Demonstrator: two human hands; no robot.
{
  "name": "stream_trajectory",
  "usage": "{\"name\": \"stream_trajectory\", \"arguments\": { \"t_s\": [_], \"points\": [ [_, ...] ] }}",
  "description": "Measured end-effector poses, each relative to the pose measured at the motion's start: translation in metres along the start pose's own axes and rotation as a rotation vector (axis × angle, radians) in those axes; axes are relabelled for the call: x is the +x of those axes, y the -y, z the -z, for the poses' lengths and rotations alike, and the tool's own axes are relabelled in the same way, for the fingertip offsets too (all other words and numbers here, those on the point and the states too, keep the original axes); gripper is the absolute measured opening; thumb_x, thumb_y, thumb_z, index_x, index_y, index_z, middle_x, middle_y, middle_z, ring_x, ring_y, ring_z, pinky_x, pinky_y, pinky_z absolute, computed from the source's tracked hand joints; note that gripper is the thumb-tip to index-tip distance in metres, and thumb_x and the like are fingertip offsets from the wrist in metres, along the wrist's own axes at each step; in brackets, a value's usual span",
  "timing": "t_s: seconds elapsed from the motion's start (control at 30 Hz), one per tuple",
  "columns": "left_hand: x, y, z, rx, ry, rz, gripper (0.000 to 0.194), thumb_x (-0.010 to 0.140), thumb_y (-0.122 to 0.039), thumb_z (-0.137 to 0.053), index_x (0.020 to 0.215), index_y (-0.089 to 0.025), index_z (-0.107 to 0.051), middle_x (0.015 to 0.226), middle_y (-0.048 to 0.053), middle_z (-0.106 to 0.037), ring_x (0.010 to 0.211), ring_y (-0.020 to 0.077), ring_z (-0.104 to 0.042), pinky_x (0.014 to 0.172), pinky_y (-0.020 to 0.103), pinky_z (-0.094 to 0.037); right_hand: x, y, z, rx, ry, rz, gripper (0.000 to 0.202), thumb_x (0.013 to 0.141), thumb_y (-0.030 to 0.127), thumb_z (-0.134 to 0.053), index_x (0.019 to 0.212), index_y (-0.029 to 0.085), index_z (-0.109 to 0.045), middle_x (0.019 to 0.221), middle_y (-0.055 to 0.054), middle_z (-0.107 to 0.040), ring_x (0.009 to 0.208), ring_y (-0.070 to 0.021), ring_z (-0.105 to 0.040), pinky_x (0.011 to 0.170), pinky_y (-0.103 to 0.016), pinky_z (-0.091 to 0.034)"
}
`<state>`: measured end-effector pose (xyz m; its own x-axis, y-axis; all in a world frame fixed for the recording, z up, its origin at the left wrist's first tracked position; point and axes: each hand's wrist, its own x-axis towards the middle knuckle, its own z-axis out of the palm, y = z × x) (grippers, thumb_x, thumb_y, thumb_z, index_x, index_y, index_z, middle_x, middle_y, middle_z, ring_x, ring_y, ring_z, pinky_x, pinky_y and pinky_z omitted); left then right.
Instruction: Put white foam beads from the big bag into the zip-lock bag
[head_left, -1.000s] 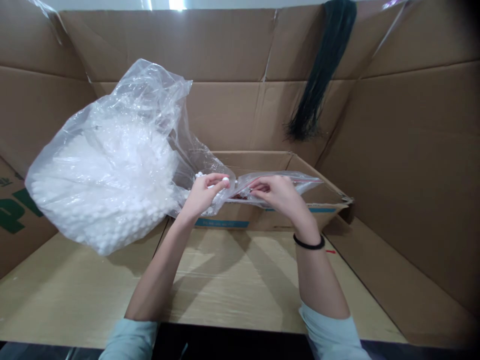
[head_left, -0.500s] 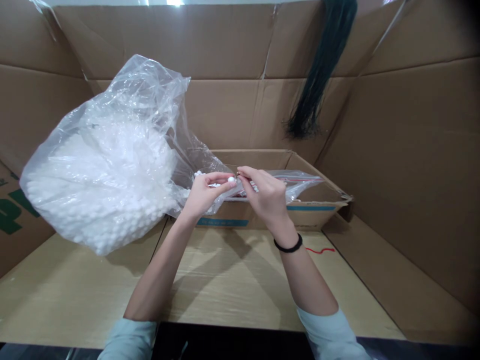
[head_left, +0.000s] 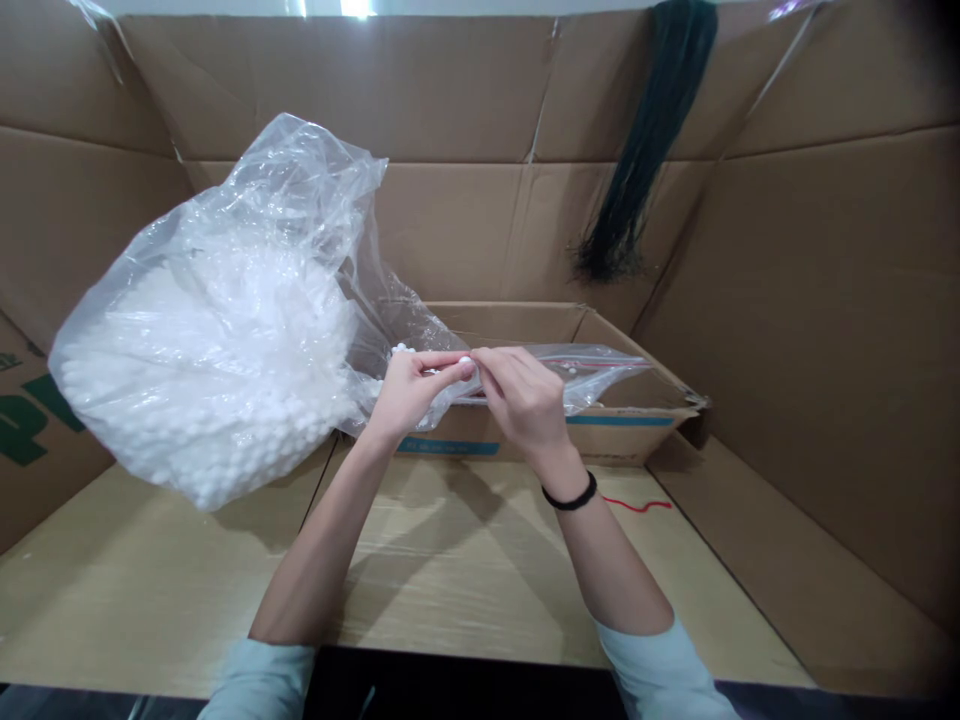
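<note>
My left hand (head_left: 410, 388) pinches a small white ball (head_left: 466, 362) between thumb and fingertips. The fingers of my right hand (head_left: 525, 398) are closed together right against that ball; what they hold, if anything, is too small to make out. Both hands are above the front edge of an open cardboard box (head_left: 525, 443). A clear zip bag (head_left: 600, 372) with a red seal line lies across the box behind my right hand, a few white beads showing in it. To the left, a large clear plastic bag (head_left: 217, 340) bulges with many white balls, its mouth reaching toward my left hand.
Cardboard walls (head_left: 450, 230) enclose the pale tabletop (head_left: 450, 570) at the back and sides. A bundle of dark green strands (head_left: 649, 150) hangs at the back right. A short red cord (head_left: 637, 507) lies right of my right wrist.
My right fingertips have moved slightly left and now meet the white ball, closing the small gap between the hands. My left hand keeps its pinch.
</note>
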<state>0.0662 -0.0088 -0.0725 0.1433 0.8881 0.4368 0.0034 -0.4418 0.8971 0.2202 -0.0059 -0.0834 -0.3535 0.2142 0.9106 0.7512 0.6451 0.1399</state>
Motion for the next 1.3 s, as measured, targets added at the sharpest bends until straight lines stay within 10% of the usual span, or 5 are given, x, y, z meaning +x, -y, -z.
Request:
{"name": "stream_trajectory", "arguments": {
  "t_s": [0.57, 1.3],
  "points": [
    [0.000, 0.001, -0.002, -0.043, -0.003, -0.008, 0.031, 0.071, -0.037, -0.068, 0.090, -0.014, -0.074, 0.082, 0.006, -0.073, 0.082, 0.0185, -0.064, 0.079, 0.028, -0.047, 0.000, 0.008, -0.001, -0.038, -0.085, 0.088, 0.017, 0.087, 0.012, -0.047, 0.095, 0.015, -0.061, 0.085, -0.009, -0.070, 0.081, -0.0170, -0.063, 0.072, -0.027, -0.051],
    [0.003, -0.003, -0.003, -0.050, 0.005, -0.020, 0.030, 0.075, -0.036, -0.064, 0.095, -0.016, -0.073, 0.085, 0.004, -0.072, 0.077, 0.0148, -0.062, 0.067, 0.023, -0.046, 0.009, -0.005, 0.005, 0.554, 0.020, -0.295, 0.018, 0.083, 0.020, -0.058, 0.096, 0.024, -0.070, 0.096, -0.003, -0.069, 0.090, -0.0148, -0.063, 0.080, -0.030, -0.052]
  ]
}}
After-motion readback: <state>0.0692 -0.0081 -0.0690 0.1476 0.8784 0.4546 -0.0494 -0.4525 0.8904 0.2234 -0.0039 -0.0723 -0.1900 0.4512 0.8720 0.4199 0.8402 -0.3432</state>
